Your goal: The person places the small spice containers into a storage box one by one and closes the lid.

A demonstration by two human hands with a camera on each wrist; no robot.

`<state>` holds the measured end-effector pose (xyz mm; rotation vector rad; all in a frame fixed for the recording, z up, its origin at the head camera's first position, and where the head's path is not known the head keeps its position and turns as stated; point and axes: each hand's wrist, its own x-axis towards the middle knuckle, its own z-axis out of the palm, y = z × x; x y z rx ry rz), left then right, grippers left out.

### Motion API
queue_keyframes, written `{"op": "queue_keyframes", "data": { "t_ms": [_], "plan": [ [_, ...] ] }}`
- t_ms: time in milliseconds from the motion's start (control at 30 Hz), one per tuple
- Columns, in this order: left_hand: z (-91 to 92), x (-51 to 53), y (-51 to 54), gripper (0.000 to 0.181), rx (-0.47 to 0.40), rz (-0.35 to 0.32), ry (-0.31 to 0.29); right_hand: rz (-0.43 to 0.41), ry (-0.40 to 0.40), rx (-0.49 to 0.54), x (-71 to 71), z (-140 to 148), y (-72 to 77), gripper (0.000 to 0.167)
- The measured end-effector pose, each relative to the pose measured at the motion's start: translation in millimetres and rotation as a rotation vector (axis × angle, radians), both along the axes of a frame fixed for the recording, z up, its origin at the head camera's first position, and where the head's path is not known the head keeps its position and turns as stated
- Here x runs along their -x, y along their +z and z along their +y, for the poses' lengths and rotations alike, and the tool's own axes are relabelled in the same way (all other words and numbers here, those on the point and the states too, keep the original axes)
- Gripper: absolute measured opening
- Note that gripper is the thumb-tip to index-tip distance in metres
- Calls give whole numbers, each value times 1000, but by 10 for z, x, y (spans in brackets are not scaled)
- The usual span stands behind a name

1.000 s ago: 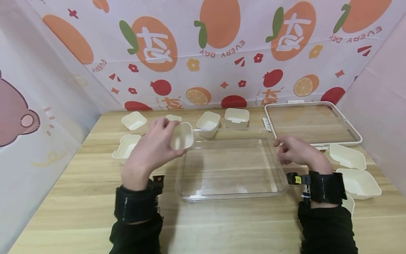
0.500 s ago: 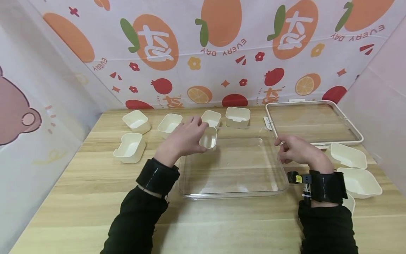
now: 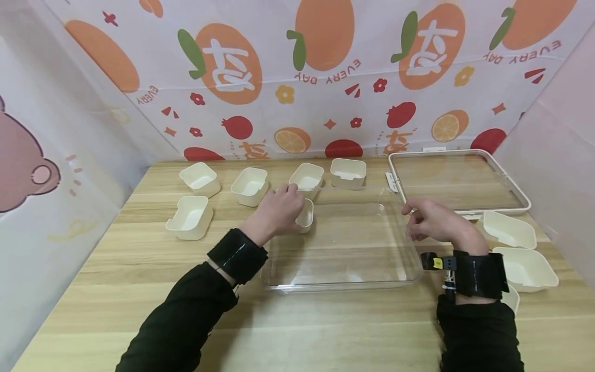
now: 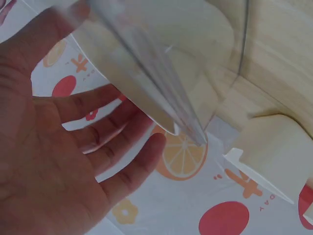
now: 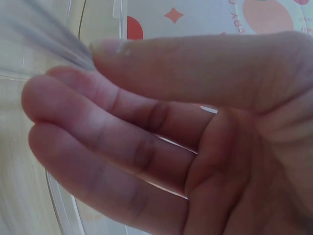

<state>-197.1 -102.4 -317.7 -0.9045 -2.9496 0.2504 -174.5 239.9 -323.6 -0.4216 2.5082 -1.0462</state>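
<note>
My left hand (image 3: 281,211) holds a small cream plastic box (image 3: 306,216) at the back left corner of a large clear plastic container (image 3: 341,284). In the left wrist view, my thumb and fingers (image 4: 129,169) are at the rim of this small box (image 4: 146,100), part of which shows through the clear wall. My right hand (image 3: 432,222) pinches the container's right rim; the right wrist view shows that rim (image 5: 80,56) between thumb and fingertips.
Along the table's back and left stand several cream boxes (image 3: 251,192). A clear lid with a white frame (image 3: 529,199) lies at the back right. More cream boxes (image 3: 525,266) are beside my right forearm. A fruit-print cloth (image 3: 325,108) hangs behind the table.
My left hand has carried the small cream box rightward, then lowered it into the clear container's back left corner. My right hand has stayed on the right rim.
</note>
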Motion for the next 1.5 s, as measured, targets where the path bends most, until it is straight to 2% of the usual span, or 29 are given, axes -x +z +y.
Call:
{"op": "queue_keyframes", "data": {
  "t_ms": [133, 200, 433, 600, 967, 1033, 1133, 1233, 1367, 1433, 1500],
  "plan": [
    [3, 16, 12, 51, 26, -61, 68, -7, 6, 1, -2, -14, -23, 32],
    [-5, 15, 9, 48, 33, -56, 83, -6, 13, 5, 4, -25, -26, 31],
    [-41, 2, -40, 31, 28, 34, 90, 3, 33, 4, 22, -47, -1, 30],
    [-59, 9, -75, 28, 16, 15, 109, -4, 33, 6, 32, -60, -2, 30],
    [-82, 12, -77, 27, -17, -16, 130, -4, 35, 3, 43, -75, 8, 32],
    [-96, 9, -61, 32, -33, -39, 132, -3, 33, 3, 41, -83, 7, 33],
    [-153, 0, 18, 49, -85, -90, 158, -9, 35, -1, 36, -81, 1, 33],
    [-256, -27, 204, 68, -174, -117, 212, -17, 31, -12, 27, -65, 0, 33],
    [-479, -113, 481, 75, -326, -91, 277, -5, 27, -35, 13, -30, 6, 33],
    [-631, -182, 567, 73, -396, -68, 307, 4, 30, -39, 6, -18, 8, 32],
    [-795, -254, 606, 73, -454, -47, 357, 8, 33, -37, 3, -11, 7, 32]
  ]
}}
